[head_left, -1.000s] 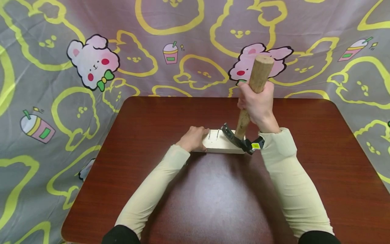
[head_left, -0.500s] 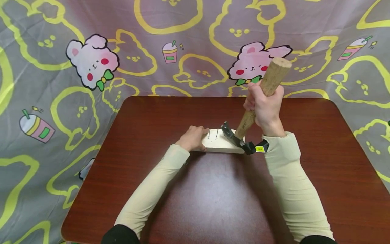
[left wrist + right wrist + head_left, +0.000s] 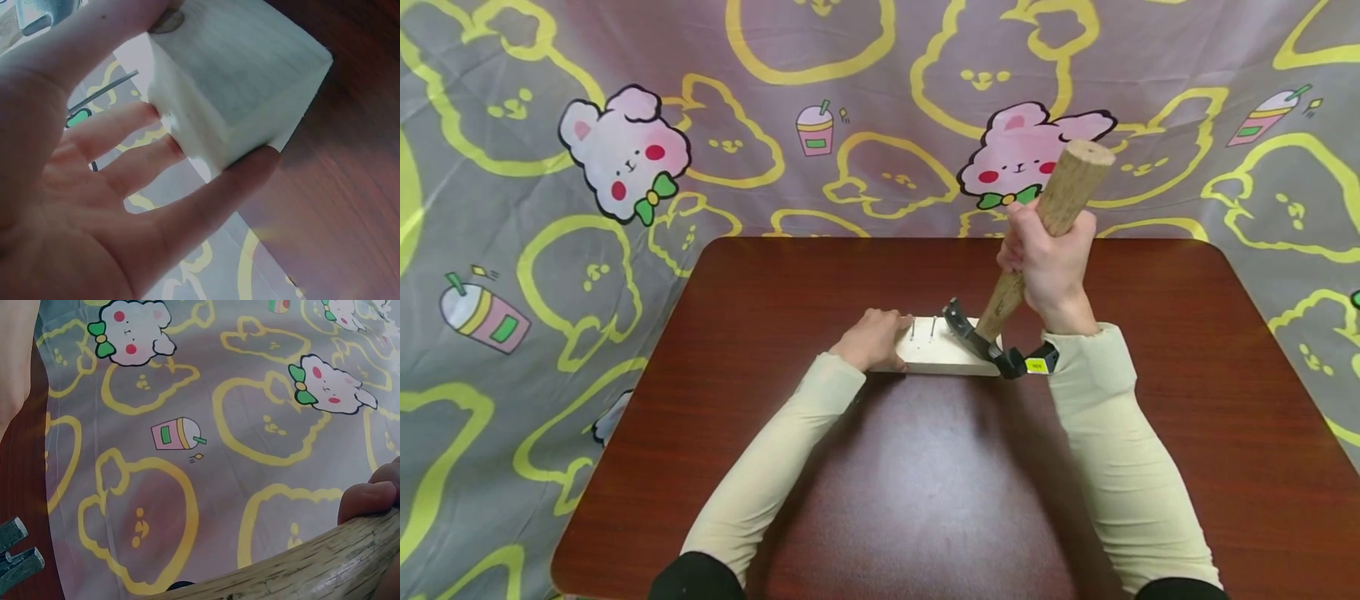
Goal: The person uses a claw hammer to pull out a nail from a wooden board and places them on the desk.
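Note:
My left hand (image 3: 868, 340) grips the left end of a pale wooden block (image 3: 940, 358) lying on the table. Two upright nails (image 3: 933, 327) stand in the block's top, right of that hand. My right hand (image 3: 1057, 267) is wrapped around the thick wooden handle of a claw hammer (image 3: 1078, 187). The hammer's dark head lies over the block's right part, claw toward the nails, handle leaning up and right. Whether the claw holds a nail is hidden. In the left wrist view, fingers flank the block (image 3: 250, 75). The right wrist view shows the claw's tips (image 3: 22, 562).
A brown table (image 3: 775, 283) with rounded corners carries everything. A grey patterned cloth (image 3: 895, 100) hangs behind it and along both sides. A black wrist device with a yellow label (image 3: 1037, 365) sits under my right wrist, beside the hammer head.
The hammer handle and my right hand have tilted to the right in the first half second, then stayed nearly still. My left hand and the block have hardly moved.

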The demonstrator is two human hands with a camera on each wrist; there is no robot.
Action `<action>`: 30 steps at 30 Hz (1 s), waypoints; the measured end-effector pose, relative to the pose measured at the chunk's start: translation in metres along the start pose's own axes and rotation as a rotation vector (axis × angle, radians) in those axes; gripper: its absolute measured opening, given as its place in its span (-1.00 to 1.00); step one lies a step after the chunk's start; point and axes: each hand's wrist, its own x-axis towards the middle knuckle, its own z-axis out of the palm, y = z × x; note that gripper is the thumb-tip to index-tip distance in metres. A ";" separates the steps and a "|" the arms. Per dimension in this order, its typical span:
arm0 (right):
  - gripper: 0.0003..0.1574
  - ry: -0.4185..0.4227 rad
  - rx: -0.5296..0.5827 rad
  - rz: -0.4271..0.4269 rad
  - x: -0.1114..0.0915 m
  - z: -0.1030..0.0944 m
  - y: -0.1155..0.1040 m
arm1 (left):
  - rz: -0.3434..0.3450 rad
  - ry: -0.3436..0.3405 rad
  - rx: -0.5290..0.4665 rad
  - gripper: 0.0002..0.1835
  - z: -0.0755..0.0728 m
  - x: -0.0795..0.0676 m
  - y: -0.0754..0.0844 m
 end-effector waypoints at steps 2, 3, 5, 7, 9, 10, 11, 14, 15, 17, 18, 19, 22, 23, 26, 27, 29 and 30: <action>-0.66 -0.003 -0.012 -0.008 0.000 -0.001 0.000 | 0.006 -0.004 0.008 -0.12 0.000 0.000 0.000; -0.67 -0.001 -0.011 -0.006 0.000 -0.002 0.000 | 0.007 -0.009 0.007 -0.12 -0.001 0.000 0.000; -0.67 0.003 -0.023 -0.011 -0.001 -0.004 -0.001 | 0.012 -0.010 0.009 -0.11 -0.001 0.001 0.000; -0.68 0.022 -0.009 -0.007 -0.001 -0.007 -0.004 | 0.015 -0.013 0.007 -0.11 -0.001 0.001 0.000; -0.68 0.056 0.036 0.006 -0.002 -0.010 -0.006 | 0.016 -0.016 0.007 -0.11 -0.001 0.002 0.000; -0.68 0.072 0.052 0.009 -0.002 -0.012 -0.008 | 0.015 -0.018 0.010 -0.11 -0.001 0.002 0.000; -0.68 0.088 0.080 0.017 -0.003 -0.014 -0.009 | 0.014 -0.022 0.014 -0.10 -0.001 0.002 -0.001; -0.68 0.113 0.120 0.023 -0.004 -0.018 -0.012 | 0.007 -0.030 0.026 -0.10 -0.001 0.002 -0.001; -0.68 0.109 0.111 0.016 -0.005 -0.019 -0.012 | 0.006 -0.031 0.029 -0.11 -0.001 0.002 -0.001; -0.69 0.101 0.107 0.001 -0.006 -0.021 -0.011 | 0.006 -0.032 0.034 -0.11 0.000 0.002 -0.002; -0.68 0.093 0.098 -0.011 -0.006 -0.021 -0.011 | 0.008 -0.030 0.034 -0.11 0.000 0.002 -0.002; -0.69 0.086 0.090 -0.024 -0.006 -0.021 -0.010 | 0.010 -0.027 0.033 -0.11 0.000 0.002 -0.002; -0.68 0.077 0.093 -0.045 -0.007 -0.021 -0.009 | 0.015 -0.025 0.037 -0.11 0.001 0.002 -0.002; -0.68 0.071 0.084 -0.055 -0.007 -0.020 -0.009 | 0.016 -0.026 0.039 -0.11 0.001 0.002 -0.002; -0.67 0.070 0.097 -0.053 -0.008 -0.019 -0.009 | 0.014 -0.030 0.048 -0.10 0.002 0.002 -0.002; -0.67 0.068 0.095 -0.053 -0.008 -0.019 -0.010 | 0.013 -0.031 0.049 -0.10 0.002 0.002 -0.002; -0.68 0.071 0.105 -0.048 -0.009 -0.019 -0.010 | 0.014 -0.027 0.050 -0.10 0.002 0.002 -0.003; -0.68 0.072 0.106 -0.048 -0.009 -0.019 -0.010 | 0.015 -0.025 0.049 -0.10 0.002 0.002 -0.003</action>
